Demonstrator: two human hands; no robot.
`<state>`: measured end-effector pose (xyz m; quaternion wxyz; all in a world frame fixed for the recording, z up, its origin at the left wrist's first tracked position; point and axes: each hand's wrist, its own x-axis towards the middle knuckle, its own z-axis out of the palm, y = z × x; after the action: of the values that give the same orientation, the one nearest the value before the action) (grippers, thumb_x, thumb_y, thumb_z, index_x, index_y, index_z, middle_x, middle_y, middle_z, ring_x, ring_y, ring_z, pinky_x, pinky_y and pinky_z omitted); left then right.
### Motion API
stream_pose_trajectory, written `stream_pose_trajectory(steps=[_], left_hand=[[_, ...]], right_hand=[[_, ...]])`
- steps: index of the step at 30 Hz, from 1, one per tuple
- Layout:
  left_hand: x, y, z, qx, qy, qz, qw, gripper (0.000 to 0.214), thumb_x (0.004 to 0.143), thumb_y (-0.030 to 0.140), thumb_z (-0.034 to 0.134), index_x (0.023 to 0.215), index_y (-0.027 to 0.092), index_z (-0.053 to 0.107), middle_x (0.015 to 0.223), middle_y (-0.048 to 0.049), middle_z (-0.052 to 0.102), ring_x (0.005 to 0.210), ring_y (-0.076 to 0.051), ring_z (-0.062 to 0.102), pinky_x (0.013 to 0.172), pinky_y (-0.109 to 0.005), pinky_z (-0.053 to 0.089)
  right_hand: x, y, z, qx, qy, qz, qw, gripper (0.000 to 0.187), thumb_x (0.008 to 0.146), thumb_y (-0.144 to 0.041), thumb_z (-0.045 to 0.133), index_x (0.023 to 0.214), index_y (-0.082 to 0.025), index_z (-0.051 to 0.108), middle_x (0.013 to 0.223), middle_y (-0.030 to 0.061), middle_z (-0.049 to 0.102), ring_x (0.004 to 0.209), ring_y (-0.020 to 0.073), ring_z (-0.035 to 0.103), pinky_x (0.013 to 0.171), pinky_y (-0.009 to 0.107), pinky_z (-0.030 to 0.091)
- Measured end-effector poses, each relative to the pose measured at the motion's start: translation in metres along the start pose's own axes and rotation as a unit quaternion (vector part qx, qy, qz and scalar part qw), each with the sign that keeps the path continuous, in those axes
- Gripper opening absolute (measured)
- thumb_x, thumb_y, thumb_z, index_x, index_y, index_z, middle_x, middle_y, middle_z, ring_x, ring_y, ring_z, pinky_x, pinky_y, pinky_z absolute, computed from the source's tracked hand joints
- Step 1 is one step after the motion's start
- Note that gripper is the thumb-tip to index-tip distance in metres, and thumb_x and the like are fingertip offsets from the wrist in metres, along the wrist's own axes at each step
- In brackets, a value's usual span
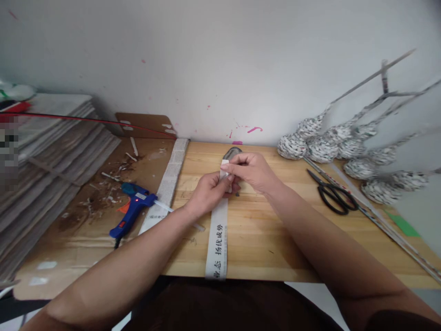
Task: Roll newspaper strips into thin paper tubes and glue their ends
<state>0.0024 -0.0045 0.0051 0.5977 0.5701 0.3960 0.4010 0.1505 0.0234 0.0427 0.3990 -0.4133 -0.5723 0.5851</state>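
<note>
- Pinching the far end of a newspaper strip (217, 239), a person's two hands meet over the middle of a wooden table (275, 230)
- Left hand (208, 191) curls closed around the strip from the side
- Right hand (253, 172) nips the strip's top end between thumb and fingertips, touching the left hand
- The strip lies flat from the hands to the table's near edge
- Blue glue gun (132, 207) rests to the left
- Black scissors (332, 193) lie to the right, near paper balls on sticks (322, 147)
</note>
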Motion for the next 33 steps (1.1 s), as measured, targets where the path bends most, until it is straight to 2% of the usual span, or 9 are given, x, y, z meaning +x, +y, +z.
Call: stream_pose_trajectory(steps=[6,10,14,18,22,25,33], left_hand=[[0.001,-0.001,0.0,-0.021,-0.007,-0.008,1.0,0.035,0.087,0.045,0.059,0.083,0.011,0.067,0.082,-0.0091,0.07,0.076,-0.016,0.065,0.071,-0.031,0.056],[0.002,-0.001,-0.001,-0.036,-0.005,-0.01,0.999,0.033,0.084,0.045,0.064,0.084,0.012,0.067,0.082,-0.0076,0.07,0.078,-0.016,0.066,0.072,-0.03,0.056],[0.003,-0.003,-0.004,-0.059,0.001,-0.026,0.998,0.041,0.086,0.052,0.06,0.098,0.014,0.069,0.084,-0.0079,0.072,0.077,-0.018,0.068,0.072,-0.032,0.056],[0.004,-0.004,-0.005,-0.065,0.007,-0.033,0.997,0.043,0.085,0.053,0.06,0.1,0.014,0.07,0.084,-0.0089,0.073,0.077,-0.019,0.069,0.071,-0.031,0.056],[0.005,-0.005,-0.006,-0.072,0.016,-0.037,0.997,0.04,0.085,0.051,0.061,0.098,0.013,0.07,0.086,-0.0097,0.073,0.077,-0.018,0.069,0.07,-0.03,0.056],[0.005,-0.005,-0.006,-0.076,0.016,-0.041,0.996,0.039,0.086,0.05,0.061,0.098,0.013,0.07,0.085,-0.0097,0.073,0.076,-0.018,0.069,0.069,-0.03,0.056],[0.004,-0.001,-0.004,-0.084,0.017,-0.046,0.995,0.045,0.087,0.053,0.057,0.101,0.011,0.069,0.087,-0.0121,0.073,0.076,-0.02,0.069,0.066,-0.031,0.055]], right_hand=[[0.0,-0.003,-0.003,-0.114,0.033,-0.022,0.993,0.038,0.061,-0.042,0.084,0.082,-0.016,0.067,0.062,0.0008,0.064,0.049,0.0126,0.058,0.044,0.025,0.045],[0.002,0.0,-0.009,-0.162,0.035,-0.046,0.985,0.033,0.069,-0.047,0.077,0.072,-0.015,0.067,0.062,0.0016,0.062,0.054,0.0122,0.056,0.048,0.025,0.042],[0.006,0.002,-0.017,-0.117,0.009,-0.025,0.993,0.036,0.073,-0.05,0.072,0.074,-0.014,0.07,0.059,-0.0005,0.057,0.055,0.0099,0.05,0.051,0.024,0.039],[0.008,0.001,-0.021,-0.07,-0.019,0.008,0.997,0.036,0.07,-0.05,0.074,0.076,-0.014,0.07,0.057,-0.003,0.052,0.053,0.0076,0.044,0.047,0.022,0.032],[0.008,0.001,-0.022,-0.068,0.008,0.015,0.998,0.035,0.067,-0.045,0.078,0.08,-0.014,0.072,0.056,-0.0031,0.053,0.05,0.007,0.041,0.045,0.022,0.028],[0.009,0.002,-0.023,-0.074,0.032,0.015,0.997,0.034,0.069,-0.044,0.076,0.084,-0.013,0.073,0.052,-0.0038,0.05,0.047,0.0066,0.038,0.043,0.023,0.024],[0.011,0.002,-0.025,-0.082,0.019,0.034,0.996,0.025,0.076,-0.034,0.067,0.087,-0.012,0.072,0.052,-0.0032,0.05,0.046,0.0066,0.038,0.042,0.022,0.022]])
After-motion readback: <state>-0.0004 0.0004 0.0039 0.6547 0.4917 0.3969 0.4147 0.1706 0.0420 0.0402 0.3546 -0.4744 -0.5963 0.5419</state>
